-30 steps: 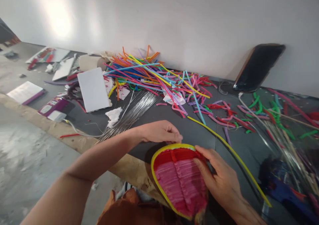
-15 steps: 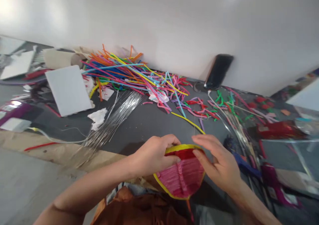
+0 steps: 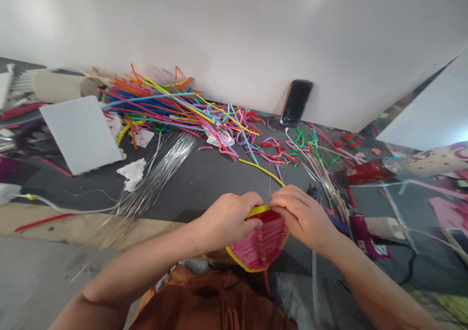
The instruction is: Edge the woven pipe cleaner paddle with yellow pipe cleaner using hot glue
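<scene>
Currently, labels first, with places taken from the phone (image 3: 296,102). To its right and nearer the person, a red can (image 3: 365,171) lies on its side and a purple device (image 3: 369,242) carries a pale label patch; print on both too small to read. Phone screen dark.

Workpiece: petal-shaped panel (image 3: 261,249), in front of the phone and somewhat left of it, in both hands near the body. Pink ribbed face, deep red band at top, raised central ridge, yellow edging; an orange-red stem (image 3: 266,281) shows below. Left hand (image 3: 228,220): narrow pinch on the upper edging, thumb over the face. Right hand (image 3: 305,215): fingers closed at the upper right edge, contact partly hidden.

Surface: dark grey tabletop (image 3: 204,184). Left of the phone, a multicoloured heap of fuzzy stems (image 3: 164,101); farther left, silver wires (image 3: 157,174) and a white block (image 3: 80,135). Phone leans on a pale wall (image 3: 219,32). Grey floor (image 3: 32,276), far left and nearer the person.
</scene>
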The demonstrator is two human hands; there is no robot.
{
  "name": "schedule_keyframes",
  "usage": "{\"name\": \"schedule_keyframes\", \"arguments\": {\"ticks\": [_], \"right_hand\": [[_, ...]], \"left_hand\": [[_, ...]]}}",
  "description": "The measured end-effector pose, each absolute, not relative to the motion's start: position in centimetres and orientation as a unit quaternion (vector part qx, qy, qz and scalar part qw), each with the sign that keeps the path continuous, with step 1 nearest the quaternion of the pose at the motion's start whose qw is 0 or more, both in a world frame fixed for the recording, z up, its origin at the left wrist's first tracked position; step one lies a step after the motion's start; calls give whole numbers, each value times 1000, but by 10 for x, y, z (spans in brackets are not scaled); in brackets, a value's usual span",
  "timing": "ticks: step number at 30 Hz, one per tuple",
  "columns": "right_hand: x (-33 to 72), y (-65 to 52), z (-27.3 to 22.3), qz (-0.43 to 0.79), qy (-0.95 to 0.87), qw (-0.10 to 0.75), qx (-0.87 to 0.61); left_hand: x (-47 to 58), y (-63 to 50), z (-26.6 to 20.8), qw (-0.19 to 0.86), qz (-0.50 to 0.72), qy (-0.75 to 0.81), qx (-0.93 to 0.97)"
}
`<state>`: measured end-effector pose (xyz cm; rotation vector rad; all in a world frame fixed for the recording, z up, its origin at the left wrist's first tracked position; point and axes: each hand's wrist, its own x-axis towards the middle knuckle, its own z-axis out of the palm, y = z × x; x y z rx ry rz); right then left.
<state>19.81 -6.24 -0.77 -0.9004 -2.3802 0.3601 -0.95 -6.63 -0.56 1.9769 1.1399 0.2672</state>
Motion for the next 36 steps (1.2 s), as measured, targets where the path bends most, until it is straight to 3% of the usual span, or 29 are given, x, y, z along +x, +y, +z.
{"name": "schedule_keyframes", "arguments": {"ticks": [6,14,19,23,31,36], "right_hand": [[202,-61,-5,198,-869,255,-375],[221,-60,-13,507,-671,274,-466],[186,-77,-17,462,-662,343,-481],[166,-89,-13,369,-745,335,-444],[195,-74,-12,409,-698,435,-395],[195,-56,-2,394,-749,413,-336]], "left_hand": [[-8,-64,-4,421,108,450,780],[-21,-27,2,533,208,407,712],[-34,24,-1,672,214,301,642],[-39,53,-8,767,117,237,585],[-23,60,-6,776,22,189,602],[-11,60,-1,780,16,170,602]]}}
